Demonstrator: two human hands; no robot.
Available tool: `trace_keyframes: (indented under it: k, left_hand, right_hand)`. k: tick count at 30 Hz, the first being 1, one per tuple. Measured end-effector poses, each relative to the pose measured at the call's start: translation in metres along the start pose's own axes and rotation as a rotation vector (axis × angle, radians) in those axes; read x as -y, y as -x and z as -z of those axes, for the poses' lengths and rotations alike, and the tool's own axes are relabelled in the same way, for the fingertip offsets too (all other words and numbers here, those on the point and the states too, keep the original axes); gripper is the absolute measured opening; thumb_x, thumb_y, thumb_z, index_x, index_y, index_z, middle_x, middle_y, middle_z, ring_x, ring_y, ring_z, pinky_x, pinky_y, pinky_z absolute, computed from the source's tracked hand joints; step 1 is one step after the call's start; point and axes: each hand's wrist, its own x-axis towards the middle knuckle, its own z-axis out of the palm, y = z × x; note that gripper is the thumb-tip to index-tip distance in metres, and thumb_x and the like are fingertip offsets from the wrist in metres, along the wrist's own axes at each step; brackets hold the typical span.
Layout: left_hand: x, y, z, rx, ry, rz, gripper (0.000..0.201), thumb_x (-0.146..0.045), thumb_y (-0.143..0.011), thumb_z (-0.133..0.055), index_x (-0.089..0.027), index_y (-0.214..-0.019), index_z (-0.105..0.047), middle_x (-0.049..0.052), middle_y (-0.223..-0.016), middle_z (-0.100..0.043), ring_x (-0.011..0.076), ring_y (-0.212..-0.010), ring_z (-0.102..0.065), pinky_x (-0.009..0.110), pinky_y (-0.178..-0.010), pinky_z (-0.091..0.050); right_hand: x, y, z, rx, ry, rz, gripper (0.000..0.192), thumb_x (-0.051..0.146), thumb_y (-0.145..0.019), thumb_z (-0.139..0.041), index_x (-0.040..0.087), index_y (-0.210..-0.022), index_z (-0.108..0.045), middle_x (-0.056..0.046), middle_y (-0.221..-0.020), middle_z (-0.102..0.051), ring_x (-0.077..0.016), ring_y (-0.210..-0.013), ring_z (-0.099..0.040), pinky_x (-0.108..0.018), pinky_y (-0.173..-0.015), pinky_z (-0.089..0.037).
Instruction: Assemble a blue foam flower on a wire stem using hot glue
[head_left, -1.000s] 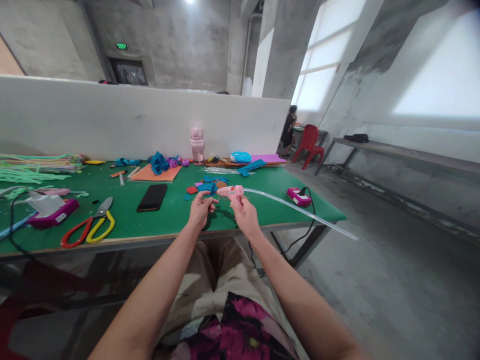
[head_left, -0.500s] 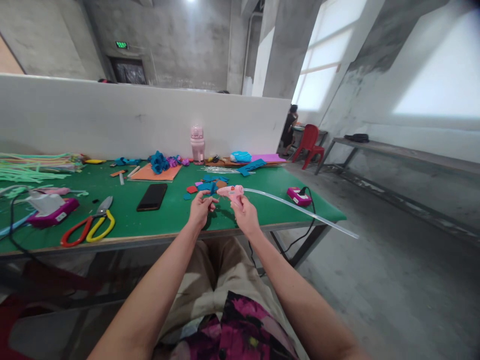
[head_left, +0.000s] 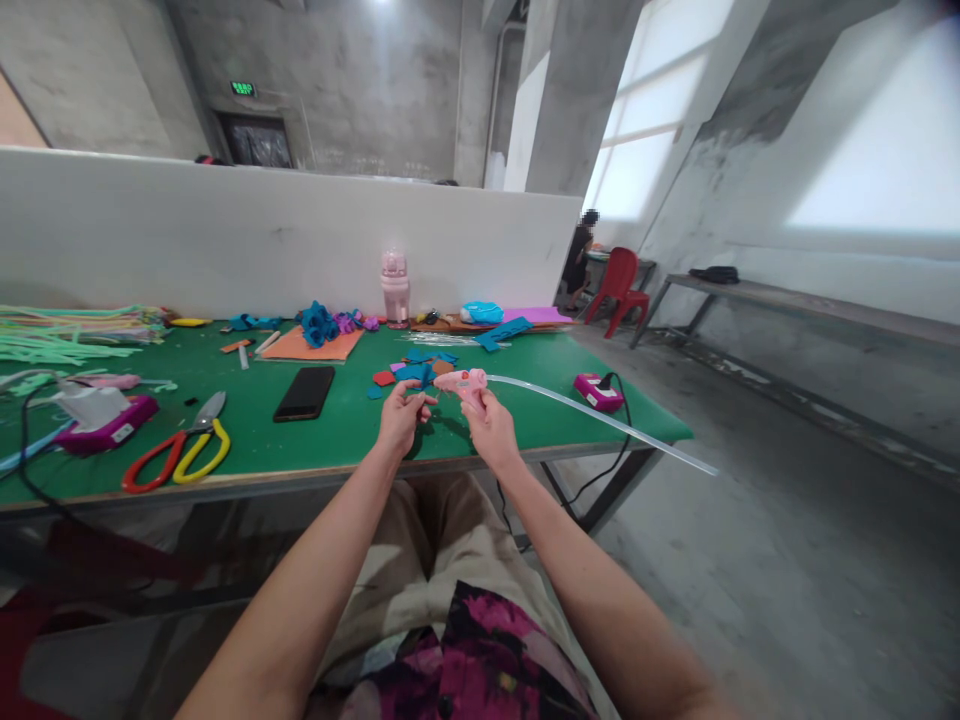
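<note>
On the left of the green table point(head_left: 315, 440) lay scissors point(head_left: 180, 455) and a black phone point(head_left: 304, 393). The left hand point(head_left: 397, 418) had its fingers pinched together on a small piece, too small to identify. Just beside it, the right hand point(head_left: 486, 425) was clamped on a pink glue gun point(head_left: 461, 382) above the table's front edge; a long clear glue stick point(head_left: 600, 420) stuck out to the right.

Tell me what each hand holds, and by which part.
Right hand grips the pink glue gun by its handle; left hand pinches something small, unclear.
</note>
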Motion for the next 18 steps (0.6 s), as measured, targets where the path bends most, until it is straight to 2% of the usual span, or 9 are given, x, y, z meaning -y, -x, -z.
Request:
trace_keyframes:
  k: [6, 18]
  left_hand:
    - [-0.0001, 0.0003, -0.0003, -0.001, -0.002, 0.007, 0.028, -0.021, -0.064, -0.06, -0.018, -0.088, -0.046, -0.002, -0.059, -0.062, 0.0059, -0.041, -0.047, 0.016, -0.039, -0.032]
    - [0.0001, -0.0001, -0.0001, -0.005, 0.003, -0.002, 0.027, -0.021, -0.065, -0.06, -0.018, -0.088, -0.046, -0.001, -0.059, -0.062, 0.006, -0.041, -0.048, 0.016, -0.039, -0.033]
  right_hand:
    - [-0.0014, 0.0036, 0.0009, 0.0, -0.007, -0.002, 0.036, 0.033, -0.079, -0.046, 0.011, -0.106, -0.055, -0.014, -0.102, -0.062, -0.0237, -0.09, -0.058, -0.033, -0.077, -0.042]
    - [0.0022, 0.0026, 0.0025, -0.024, -0.024, 0.003, 0.037, 0.036, -0.079, -0.044, 0.012, -0.105, -0.055, -0.012, -0.09, -0.065, -0.0222, -0.079, -0.059, -0.03, -0.069, -0.044]
